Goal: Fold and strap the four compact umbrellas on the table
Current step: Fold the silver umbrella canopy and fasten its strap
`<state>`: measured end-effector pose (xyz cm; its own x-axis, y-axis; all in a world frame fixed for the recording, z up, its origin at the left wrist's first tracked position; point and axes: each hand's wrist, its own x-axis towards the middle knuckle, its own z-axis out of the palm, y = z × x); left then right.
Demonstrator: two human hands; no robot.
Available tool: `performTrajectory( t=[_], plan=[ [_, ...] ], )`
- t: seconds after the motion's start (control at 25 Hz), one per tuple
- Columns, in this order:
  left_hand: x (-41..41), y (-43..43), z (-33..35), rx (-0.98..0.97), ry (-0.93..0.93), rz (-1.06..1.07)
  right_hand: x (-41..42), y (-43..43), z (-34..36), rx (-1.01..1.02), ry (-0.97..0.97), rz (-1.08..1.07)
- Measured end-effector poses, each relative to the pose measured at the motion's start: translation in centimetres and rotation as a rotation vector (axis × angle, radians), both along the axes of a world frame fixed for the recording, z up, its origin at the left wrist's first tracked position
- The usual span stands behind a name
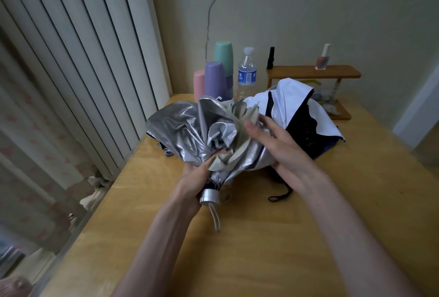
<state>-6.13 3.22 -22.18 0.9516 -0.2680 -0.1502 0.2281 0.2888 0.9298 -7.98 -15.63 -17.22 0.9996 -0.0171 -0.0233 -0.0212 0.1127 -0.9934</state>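
- Wooden table (261, 249) is carrying everything. The silver umbrella (187, 128) is lying near its middle, handle end pointing toward the person, probably so the canopy can be gathered away from the body.
- Silver umbrella is sitting collapsed but loose, with its fabric bunched and unstrapped, so folding is looking barely started.
- White-and-black umbrella (299, 106) is lying just right of and behind the silver umbrella, touching it, also loose. Dark fabric is showing under it; I cannot tell whether all four umbrellas are in view.
- Wooden rack (313, 72) is standing behind and right of the silver umbrella, by the wall.
- Left hand (197, 178) is gripping the silver umbrella just above its handle, fingers curled round the gathered fabric, likely anchoring the shaft.
- Right hand (273, 140) is lying on the silver umbrella's right side with fingers straight and spread, blurred, seemingly sorting the pleats.
- Plastic cups (215, 78) and a water bottle (247, 76) are standing behind the silver umbrella.
- Silver handle cap (210, 195) is poking out below the left hand, with the wrist cord (215, 218) trailing onto the table.
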Motion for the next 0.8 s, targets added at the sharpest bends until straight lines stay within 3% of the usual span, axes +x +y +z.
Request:
performTrajectory(
  t=[0.28, 0.36, 0.44, 0.56, 0.72, 0.8],
  plan=[
    [-0.6, -0.5, 0.6, 0.451, -0.206, -0.151, 2.7, 3.3, 0.1, -0.236, -0.023, -0.155],
    [-1.2, -0.3, 1.4, 0.459, -0.256, -0.209, 3.2, 2.7, -0.6, -0.154, -0.045, -0.213],
    [-1.2, -0.3, 1.9, 0.346, -0.215, -0.202, 3.4, 2.3, -0.4, -0.077, -0.066, -0.286],
    [-0.9, 1.6, 1.4, 0.201, -0.105, -0.129, 4.2, 1.9, -0.4, 0.204, -0.115, -0.357],
    [-3.0, -0.3, 1.7, 0.287, -0.357, 0.039, 4.0, 3.1, -0.8, 0.135, -0.162, -0.375],
    [-3.1, -2.1, 0.6, 0.396, -0.425, 0.069, 4.1, 4.0, -1.1, -0.009, -0.182, -0.345]
  ],
)
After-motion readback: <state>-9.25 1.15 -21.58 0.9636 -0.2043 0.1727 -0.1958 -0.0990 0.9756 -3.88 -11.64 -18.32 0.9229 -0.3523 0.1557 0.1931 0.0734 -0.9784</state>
